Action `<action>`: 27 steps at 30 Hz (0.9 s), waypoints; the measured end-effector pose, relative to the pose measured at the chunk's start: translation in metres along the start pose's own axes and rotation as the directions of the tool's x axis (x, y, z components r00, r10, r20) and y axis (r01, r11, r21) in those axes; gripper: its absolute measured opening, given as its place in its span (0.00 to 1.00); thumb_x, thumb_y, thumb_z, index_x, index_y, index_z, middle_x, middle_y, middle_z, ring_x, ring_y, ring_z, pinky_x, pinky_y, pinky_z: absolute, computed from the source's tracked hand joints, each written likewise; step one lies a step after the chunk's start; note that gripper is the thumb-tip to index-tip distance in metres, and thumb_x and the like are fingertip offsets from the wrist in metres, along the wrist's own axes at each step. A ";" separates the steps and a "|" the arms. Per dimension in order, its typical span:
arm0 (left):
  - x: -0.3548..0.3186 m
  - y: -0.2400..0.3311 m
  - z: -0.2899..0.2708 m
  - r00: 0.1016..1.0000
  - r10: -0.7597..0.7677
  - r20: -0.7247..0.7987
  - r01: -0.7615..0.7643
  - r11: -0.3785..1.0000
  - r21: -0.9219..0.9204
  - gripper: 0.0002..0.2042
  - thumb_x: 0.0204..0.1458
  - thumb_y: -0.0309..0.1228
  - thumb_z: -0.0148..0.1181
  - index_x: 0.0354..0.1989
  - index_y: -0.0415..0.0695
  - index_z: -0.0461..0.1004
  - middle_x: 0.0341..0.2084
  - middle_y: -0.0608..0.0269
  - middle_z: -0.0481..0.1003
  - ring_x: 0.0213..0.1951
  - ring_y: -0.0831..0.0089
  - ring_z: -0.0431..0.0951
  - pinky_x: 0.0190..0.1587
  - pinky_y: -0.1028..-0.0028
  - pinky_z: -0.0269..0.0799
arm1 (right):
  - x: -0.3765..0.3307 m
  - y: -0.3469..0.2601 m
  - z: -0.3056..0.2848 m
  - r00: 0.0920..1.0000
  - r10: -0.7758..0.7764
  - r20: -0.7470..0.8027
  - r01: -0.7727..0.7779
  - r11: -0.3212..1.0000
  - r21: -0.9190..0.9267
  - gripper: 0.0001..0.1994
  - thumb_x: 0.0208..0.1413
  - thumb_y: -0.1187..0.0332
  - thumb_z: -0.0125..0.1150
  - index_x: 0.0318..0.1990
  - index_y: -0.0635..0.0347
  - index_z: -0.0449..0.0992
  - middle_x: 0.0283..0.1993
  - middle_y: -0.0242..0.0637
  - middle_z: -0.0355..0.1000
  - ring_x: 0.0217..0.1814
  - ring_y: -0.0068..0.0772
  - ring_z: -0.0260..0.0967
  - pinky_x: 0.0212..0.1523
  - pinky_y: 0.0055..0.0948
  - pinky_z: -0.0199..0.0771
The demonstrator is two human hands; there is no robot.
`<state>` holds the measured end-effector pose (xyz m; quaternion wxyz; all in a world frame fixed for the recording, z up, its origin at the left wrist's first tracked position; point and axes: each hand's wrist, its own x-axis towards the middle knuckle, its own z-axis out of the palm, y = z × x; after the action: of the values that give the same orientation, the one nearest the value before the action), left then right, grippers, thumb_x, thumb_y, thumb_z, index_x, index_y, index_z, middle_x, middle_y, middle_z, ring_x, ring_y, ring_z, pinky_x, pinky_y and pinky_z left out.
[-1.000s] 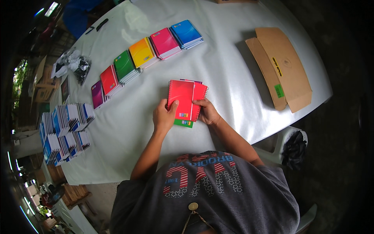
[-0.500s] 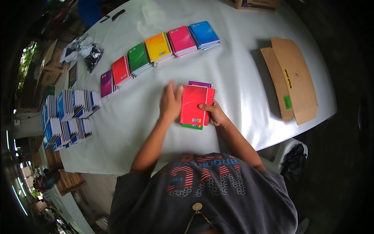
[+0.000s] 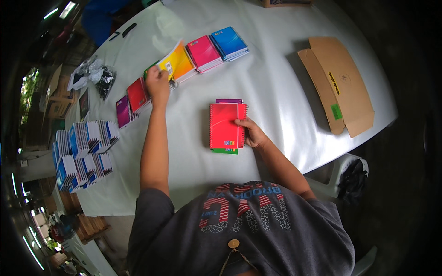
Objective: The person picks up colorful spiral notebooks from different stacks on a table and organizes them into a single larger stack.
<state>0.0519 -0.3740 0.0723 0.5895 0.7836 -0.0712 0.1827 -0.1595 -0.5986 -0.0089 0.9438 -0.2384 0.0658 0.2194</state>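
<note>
My right hand (image 3: 256, 133) grips the right side of a small bundle of spiral notebooks, thumb on top. A red notebook (image 3: 224, 124) faces up, with a purple notebook (image 3: 230, 100) peeking out at the far end and a green notebook (image 3: 225, 151) at the near end. Farther off to the left, my left hand (image 3: 158, 85) pinches the left edge of a yellow notebook (image 3: 178, 63), which is tilted and slightly blurred over its pile. The green pile (image 3: 149, 70) is mostly hidden behind that hand. Beside it lies a pile of red notebooks (image 3: 137, 93).
In the same row are purple (image 3: 123, 112), pink (image 3: 203, 50) and blue (image 3: 229, 41) notebook piles. Stacked blue-and-white notebooks (image 3: 85, 152) stand at the left edge. A flattened cardboard box (image 3: 343, 87) lies at right, and plastic bags (image 3: 99, 76) sit at far left.
My left hand has moved from beside the bundle, away and leftward, to the yellow pile and taken hold of a notebook. My right hand still holds the bundle.
</note>
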 end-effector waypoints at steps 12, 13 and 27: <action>-0.061 0.029 0.059 0.619 0.378 0.688 -0.657 0.729 0.191 0.13 0.46 0.23 0.53 0.42 0.44 0.74 0.49 0.56 0.68 0.54 0.59 0.65 0.57 0.66 0.59 | -0.004 -0.003 -0.006 0.998 0.050 -0.032 -0.050 0.999 -0.007 0.24 0.54 0.63 0.51 0.55 0.67 0.59 0.51 0.46 0.67 0.50 0.39 0.70 0.51 0.35 0.71; -0.045 0.023 0.064 0.726 0.352 0.591 -0.602 0.741 0.298 0.14 0.48 0.24 0.53 0.44 0.46 0.74 0.51 0.54 0.67 0.55 0.57 0.64 0.57 0.65 0.58 | -0.004 -0.004 -0.005 0.995 0.084 -0.061 -0.078 0.992 0.101 0.22 0.52 0.67 0.51 0.54 0.68 0.60 0.50 0.46 0.68 0.49 0.39 0.71 0.50 0.35 0.72; -0.061 0.026 0.026 0.898 0.109 0.426 0.155 0.827 -0.540 0.09 0.48 0.17 0.52 0.38 0.37 0.69 0.34 0.62 0.75 0.43 0.71 0.74 0.44 0.71 0.68 | -0.003 -0.003 0.007 0.998 -0.017 -0.056 0.027 0.981 0.192 0.26 0.58 0.53 0.49 0.56 0.64 0.59 0.53 0.45 0.66 0.54 0.40 0.67 0.55 0.40 0.67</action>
<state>-0.0073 -0.4128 0.0673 0.7639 0.5968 -0.2429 -0.0351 -0.1606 -0.5989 -0.0003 0.9627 -0.1526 0.1096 0.1949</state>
